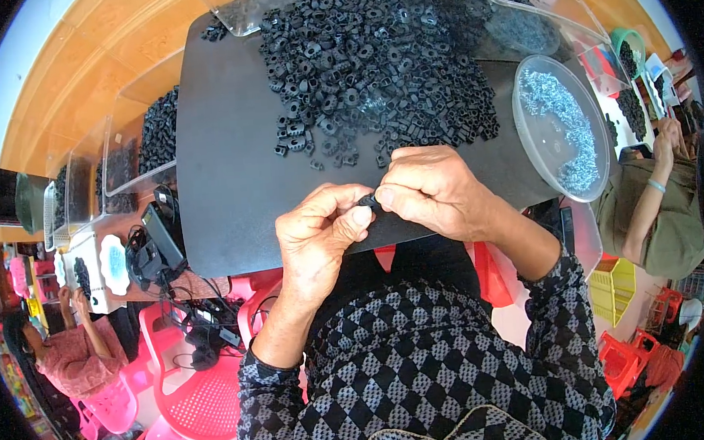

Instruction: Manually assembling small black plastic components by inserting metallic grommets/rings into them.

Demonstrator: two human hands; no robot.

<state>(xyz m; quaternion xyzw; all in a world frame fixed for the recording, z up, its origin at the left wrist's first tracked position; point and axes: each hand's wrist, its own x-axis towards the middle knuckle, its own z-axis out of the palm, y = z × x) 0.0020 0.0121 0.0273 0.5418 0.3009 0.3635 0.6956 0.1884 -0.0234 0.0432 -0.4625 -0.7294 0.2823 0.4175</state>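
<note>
Between my two hands, over the near edge of the black table top [228,171], is a small black plastic part [369,200]. My left hand [317,234] pinches it between thumb and fingers. From the other side the closed fingertips of my right hand [439,194] press against it; whether they also hold some smaller piece is hidden. A large heap of similar black plastic parts [375,65] spreads just beyond my hands. To the right sits a round clear plastic bowl [534,140] with many small shiny metal pieces [568,126] in it.
Clear bins of black parts [161,131] stand at the left, near black cables and a power adapter [163,235]. A clear tray [582,32] lies at the far right. Co-workers sit on both sides. Pink chairs [194,399] and a yellow basket [612,289] are lower down.
</note>
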